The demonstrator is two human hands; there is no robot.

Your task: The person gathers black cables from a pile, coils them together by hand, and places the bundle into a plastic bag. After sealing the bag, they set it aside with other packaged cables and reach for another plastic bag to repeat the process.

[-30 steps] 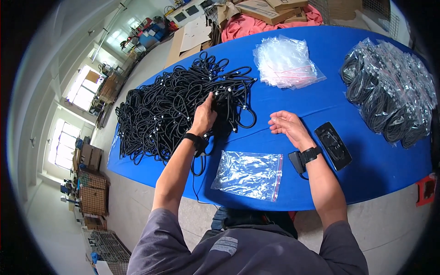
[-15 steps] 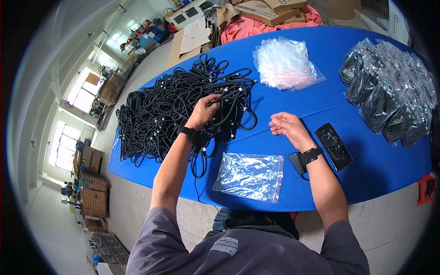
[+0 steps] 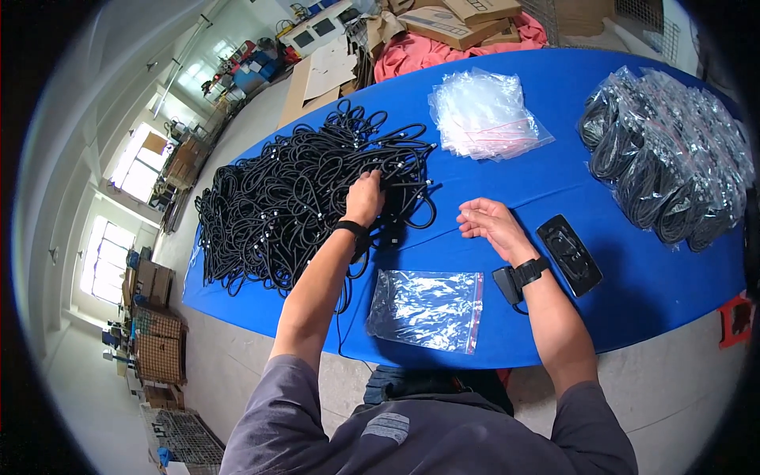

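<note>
A large heap of black coiled cables (image 3: 277, 206) with pale connectors covers the left of the table. At its right edge my left hand (image 3: 365, 198) curls its fingers round black cable; the fingertips are partly hidden. My right hand (image 3: 489, 222) hovers over the blue cloth right of the heap, fingers stretched out and nothing in them. Between my forearms lies a flat clear zip bag (image 3: 427, 310) with a red seal line. Beside my right wrist is a black tray (image 3: 569, 255) with a moulded hollow. Each wrist wears a black strap with a small black box.
A stack of clear bags (image 3: 484, 115) lies at the far middle of the blue table (image 3: 546, 182). Bagged cables (image 3: 669, 158) are piled at the far right. Cardboard boxes (image 3: 447, 24) rest on pink cloth beyond the table. A red stool (image 3: 735, 321) stands by the right edge.
My left hand has shifted slightly right and turned its back upward at the heap's edge, and the cables near it have moved. My right hand has hardly moved.
</note>
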